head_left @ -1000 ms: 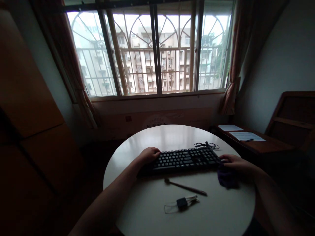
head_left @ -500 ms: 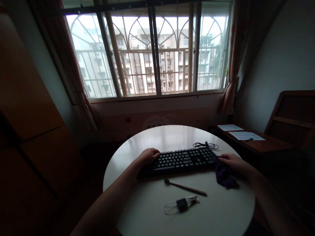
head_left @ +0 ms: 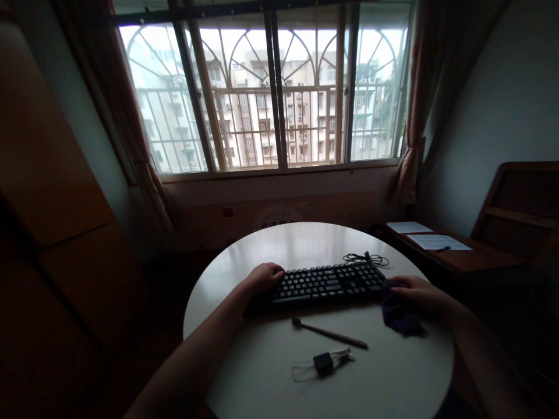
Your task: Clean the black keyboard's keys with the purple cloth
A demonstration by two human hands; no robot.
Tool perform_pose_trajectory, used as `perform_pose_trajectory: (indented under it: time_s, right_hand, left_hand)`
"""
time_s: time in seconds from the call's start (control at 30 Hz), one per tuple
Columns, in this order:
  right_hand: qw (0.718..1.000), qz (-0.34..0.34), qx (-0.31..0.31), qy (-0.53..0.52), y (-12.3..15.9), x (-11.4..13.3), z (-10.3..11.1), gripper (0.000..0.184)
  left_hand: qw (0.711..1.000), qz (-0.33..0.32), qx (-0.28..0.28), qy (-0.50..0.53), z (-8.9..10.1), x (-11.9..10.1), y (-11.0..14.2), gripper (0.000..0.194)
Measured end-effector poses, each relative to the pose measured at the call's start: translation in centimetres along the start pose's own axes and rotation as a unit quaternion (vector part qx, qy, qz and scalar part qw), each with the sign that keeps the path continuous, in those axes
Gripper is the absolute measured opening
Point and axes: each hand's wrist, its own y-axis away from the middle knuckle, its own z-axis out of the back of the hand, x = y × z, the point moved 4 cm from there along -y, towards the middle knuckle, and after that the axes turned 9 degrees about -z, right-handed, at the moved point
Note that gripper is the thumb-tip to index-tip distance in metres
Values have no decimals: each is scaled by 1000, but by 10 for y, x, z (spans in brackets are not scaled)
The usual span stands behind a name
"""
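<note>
A black keyboard (head_left: 327,284) lies on the round white table (head_left: 279,244). My left hand (head_left: 265,276) grips its left end, fingers curled over the far corner. At the right end, my right hand (head_left: 408,288) is closed on a dark purple cloth (head_left: 399,311), which hangs down onto the table and touches the keyboard's right edge. Nearer to me lies a thin brush (head_left: 329,334) with a dark head at its left end. In front of it rests a small keycap puller (head_left: 323,362) with wire loops and a dark square body; its exact kind is hard to make out.
The keyboard's coiled cable (head_left: 365,258) lies behind its right end. On the right, a brown wooden desk (head_left: 493,256) holds papers (head_left: 439,242) and a dark pen. A wooden chair (head_left: 519,203) stands by it. An orange-brown cabinet (head_left: 52,203) rises on the left.
My right hand has shifted slightly with the purple cloth at the keyboard's right edge. My left hand and the keyboard stay in place.
</note>
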Motion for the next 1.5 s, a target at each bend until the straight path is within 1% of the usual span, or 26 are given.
perform_pose_trajectory:
  time_s: [0.13, 0.2, 0.27, 0.37, 0.47, 0.67, 0.83, 0.9, 0.93, 0.97, 1.03, 1.1, 1.17, 1.23, 1.3, 1.33, 1.4, 1.47, 1.5]
  right_hand:
    - [1000, -7, -4, -10, -4, -4, 4, 46]
    - [1000, -5, -13, 9, -8, -6, 5, 46]
    - [998, -1, -51, 44, -12, -8, 8, 43]
    - [987, 14, -127, 97, -13, -5, 11, 44]
    - [979, 49, -163, 114, -5, 2, 9, 42]
    - [967, 111, -214, 86, 18, 21, 3, 40]
    - [966, 116, -232, 2, 28, 21, 2, 46]
    - [970, 131, -204, -23, 33, 24, -3, 50]
    - [975, 140, -173, -32, 36, 27, -8, 52]
    - [980, 147, -129, -38, 39, 31, -14, 52]
    - [988, 150, -15, -42, 46, 40, -30, 52]
    - [984, 162, 71, -24, 54, 50, -44, 56]
    - [977, 185, 102, -2, 62, 60, -52, 56]
    - [972, 207, 112, 12, 67, 67, -56, 56]
    - [970, 221, 92, 43, 68, 70, -57, 51]
    - [969, 227, 64, 68, 66, 71, -57, 46]
    - [963, 238, -15, 129, 62, 70, -55, 38]
    - [950, 249, -82, 168, 58, 68, -54, 38]
    - [946, 253, -97, 178, 57, 67, -54, 41]
  left_hand:
    - [1000, -2, 0, 0, 1, -1, 1, 36]
    - [1000, 0, -1, 0, 1, -1, 1, 36]
    - [1000, 1, -1, 0, 2, -1, 1, 36]
    - [1000, -1, 5, -2, 2, -1, 0, 36]
    - [1000, -2, 8, -1, 2, -1, 0, 36]
    - [1000, -5, 9, 10, 1, 0, -1, 36]
    - [1000, -13, 7, 15, 0, 1, -2, 35]
    - [1000, -16, 5, 18, -1, 3, -2, 36]
    - [1000, -18, 4, 20, -2, 3, -2, 36]
    - [1000, -18, 4, 21, -2, 4, -2, 36]
    - [1000, -19, 6, 23, -1, 4, -2, 36]
    - [999, -22, 8, 24, 0, 3, -1, 37]
    - [999, -24, 9, 27, 1, 2, 0, 37]
    - [999, -26, 10, 31, 1, 3, 0, 37]
    - [999, -25, 10, 34, 0, 4, 0, 37]
    - [999, -25, 10, 36, 0, 5, -1, 37]
    - [999, -25, 10, 37, -1, 6, -1, 36]
    - [999, -25, 11, 38, -1, 6, -2, 36]
    - [999, -25, 12, 39, -1, 6, -2, 36]
